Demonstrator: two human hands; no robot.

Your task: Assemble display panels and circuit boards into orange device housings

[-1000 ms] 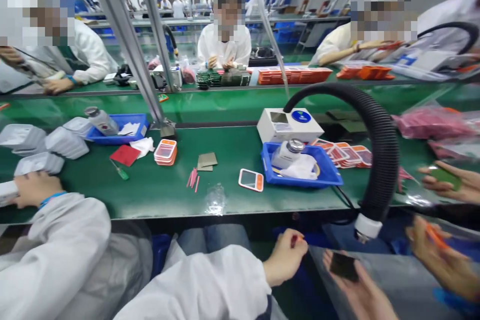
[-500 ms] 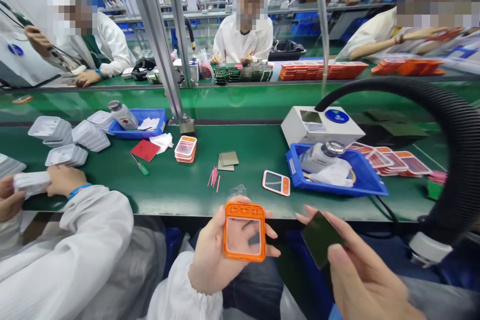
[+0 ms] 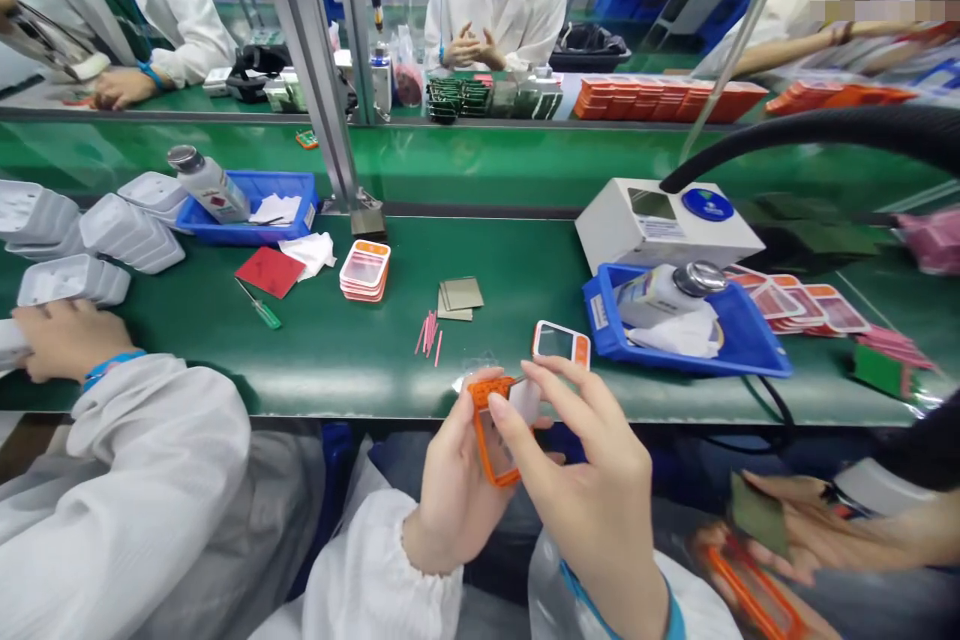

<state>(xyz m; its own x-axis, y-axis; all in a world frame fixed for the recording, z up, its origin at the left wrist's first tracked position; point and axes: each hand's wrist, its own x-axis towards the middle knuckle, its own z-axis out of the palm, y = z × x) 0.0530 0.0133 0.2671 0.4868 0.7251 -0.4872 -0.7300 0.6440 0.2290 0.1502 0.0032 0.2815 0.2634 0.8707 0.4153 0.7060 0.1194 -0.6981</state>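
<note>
My left hand [image 3: 457, 480] holds an orange plastic frame [image 3: 491, 387] with a clear window, tilted, the fingers behind it and the thumb at its left side. My right hand [image 3: 592, 470] is closed over the frame's right side, pinching a thin rectangular panel [image 3: 525, 402] that looks pale and shiny here. The panel's edge is at the frame's upper part; whether it sits inside the frame, I cannot tell, as my right fingers cover much of it. Just beyond my hands lies a white-and-orange device [image 3: 561, 344] with a dark screen.
Olive panels [image 3: 461, 294], pink strips [image 3: 428, 332] and stacked orange-white frames [image 3: 365, 270] lie on the green table. A blue tray [image 3: 697, 355] holds a bottle. At lower right, a co-worker's hands hold an olive panel [image 3: 757, 515] and an orange frame [image 3: 757, 590]. Another co-worker's hand [image 3: 75, 335] is at left.
My right hand has moved left with the panel and brought it to the orange frame, which is now tilted. The view has shifted downward; a co-worker's hands have appeared at right.
</note>
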